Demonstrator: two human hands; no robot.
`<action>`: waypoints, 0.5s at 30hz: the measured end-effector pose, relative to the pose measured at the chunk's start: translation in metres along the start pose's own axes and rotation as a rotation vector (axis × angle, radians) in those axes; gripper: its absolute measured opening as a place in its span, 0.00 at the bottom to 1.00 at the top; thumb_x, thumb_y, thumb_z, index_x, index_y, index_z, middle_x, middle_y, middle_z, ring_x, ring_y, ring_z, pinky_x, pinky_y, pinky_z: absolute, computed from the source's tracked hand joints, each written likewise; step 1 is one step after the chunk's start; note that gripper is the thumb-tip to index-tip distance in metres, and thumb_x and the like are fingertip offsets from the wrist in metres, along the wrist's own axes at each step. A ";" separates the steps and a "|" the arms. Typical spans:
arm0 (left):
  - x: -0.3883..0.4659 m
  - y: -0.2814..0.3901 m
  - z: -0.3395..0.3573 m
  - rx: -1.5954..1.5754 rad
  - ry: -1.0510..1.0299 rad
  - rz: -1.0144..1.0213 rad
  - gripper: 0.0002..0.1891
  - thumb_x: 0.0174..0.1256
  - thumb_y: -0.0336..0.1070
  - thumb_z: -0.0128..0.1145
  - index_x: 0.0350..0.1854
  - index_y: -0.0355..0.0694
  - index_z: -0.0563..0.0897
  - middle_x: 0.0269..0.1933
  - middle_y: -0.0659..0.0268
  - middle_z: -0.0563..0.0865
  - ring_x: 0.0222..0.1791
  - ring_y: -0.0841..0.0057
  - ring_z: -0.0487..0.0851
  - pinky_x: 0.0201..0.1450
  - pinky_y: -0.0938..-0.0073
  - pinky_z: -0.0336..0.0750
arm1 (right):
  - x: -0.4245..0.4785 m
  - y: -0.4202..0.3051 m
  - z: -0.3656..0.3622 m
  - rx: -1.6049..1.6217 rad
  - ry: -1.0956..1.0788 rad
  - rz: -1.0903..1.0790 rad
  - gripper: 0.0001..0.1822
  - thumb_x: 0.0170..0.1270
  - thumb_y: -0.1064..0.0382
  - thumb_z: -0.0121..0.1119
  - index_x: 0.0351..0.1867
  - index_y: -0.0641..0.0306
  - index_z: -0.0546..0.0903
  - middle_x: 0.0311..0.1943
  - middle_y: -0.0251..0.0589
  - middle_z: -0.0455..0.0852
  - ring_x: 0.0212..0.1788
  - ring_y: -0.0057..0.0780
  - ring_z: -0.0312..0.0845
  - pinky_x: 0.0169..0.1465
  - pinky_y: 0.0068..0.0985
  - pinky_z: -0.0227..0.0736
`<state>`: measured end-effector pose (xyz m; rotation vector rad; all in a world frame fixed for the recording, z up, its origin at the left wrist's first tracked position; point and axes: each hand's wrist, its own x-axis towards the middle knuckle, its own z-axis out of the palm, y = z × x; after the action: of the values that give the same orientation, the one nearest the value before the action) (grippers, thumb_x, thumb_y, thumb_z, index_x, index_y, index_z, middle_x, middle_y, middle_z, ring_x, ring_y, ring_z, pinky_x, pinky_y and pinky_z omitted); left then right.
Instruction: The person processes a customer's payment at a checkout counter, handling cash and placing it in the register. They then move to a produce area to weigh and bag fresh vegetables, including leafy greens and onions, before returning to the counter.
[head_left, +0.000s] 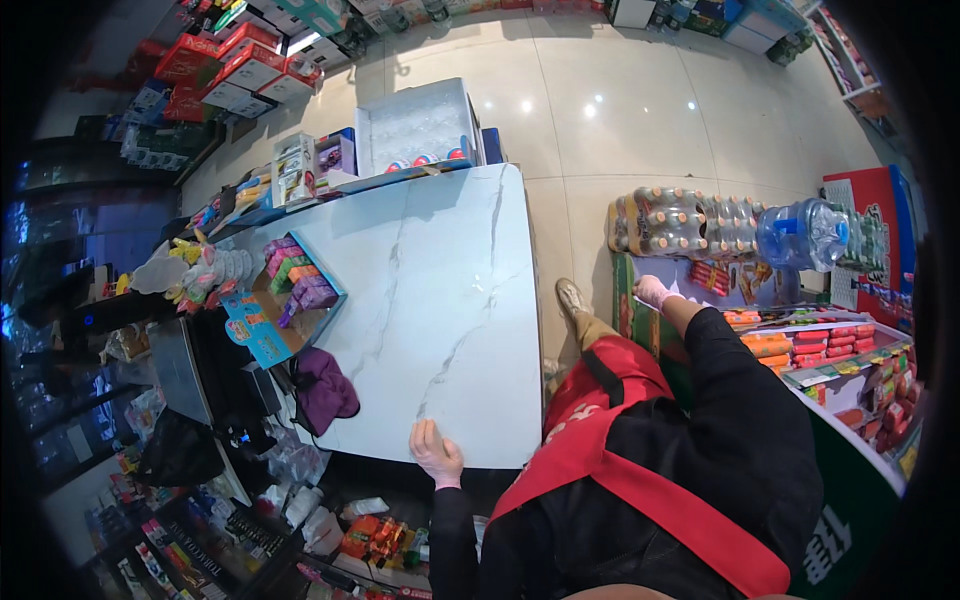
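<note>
My left hand (437, 454) rests at the near edge of a white marble-patterned counter (450, 300). Its fingers are bent and close together, with nothing visible in them. My right hand (654, 290) is curled at the edge of a green-sided display bin (626, 289); its palm is hidden, so I cannot tell whether it grips the rim. Packaged sausages in red wrappers (709, 277) lie in that bin, beyond the hand. On the counter, left of my left hand, a purple cloth pouch (327, 390) lies near an open blue display box (330, 289) with colourful small packs (296, 270).
Shrink-wrapped bottles (667, 221) and a large blue water jug (802, 234) stand past the bin. Orange and red packaged sausages (765, 346) fill trays at the right. A clear-lined box (412, 127) adjoins the counter's far edge. Shelves of goods (382, 540) sit below the counter.
</note>
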<state>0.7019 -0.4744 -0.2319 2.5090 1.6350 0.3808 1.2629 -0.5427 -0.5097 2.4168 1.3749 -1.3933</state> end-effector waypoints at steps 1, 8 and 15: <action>0.004 -0.001 0.000 0.021 0.000 0.017 0.24 0.55 0.35 0.50 0.56 0.36 0.72 0.56 0.56 0.72 0.59 0.52 0.69 0.62 0.53 0.64 | -0.007 -0.014 -0.004 -0.042 -0.044 -0.030 0.13 0.56 0.57 0.52 0.31 0.59 0.86 0.30 0.50 0.85 0.34 0.46 0.82 0.40 0.37 0.76; 0.003 0.000 0.000 0.034 -0.011 0.019 0.25 0.53 0.33 0.48 0.57 0.35 0.71 0.57 0.54 0.71 0.60 0.52 0.68 0.63 0.53 0.63 | -0.004 0.019 0.018 0.078 -0.024 -0.014 0.16 0.56 0.53 0.51 0.31 0.62 0.85 0.24 0.48 0.84 0.31 0.46 0.82 0.38 0.37 0.75; 0.018 0.004 0.002 -0.021 0.035 0.028 0.23 0.51 0.30 0.51 0.54 0.32 0.73 0.54 0.52 0.74 0.58 0.53 0.70 0.61 0.54 0.64 | 0.001 0.059 0.009 -0.305 -0.005 -0.251 0.13 0.53 0.57 0.55 0.32 0.62 0.85 0.25 0.45 0.85 0.30 0.42 0.82 0.36 0.34 0.76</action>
<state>0.7132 -0.4599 -0.2307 2.5264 1.6009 0.4454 1.2990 -0.5816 -0.5380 2.1047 1.7909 -1.1261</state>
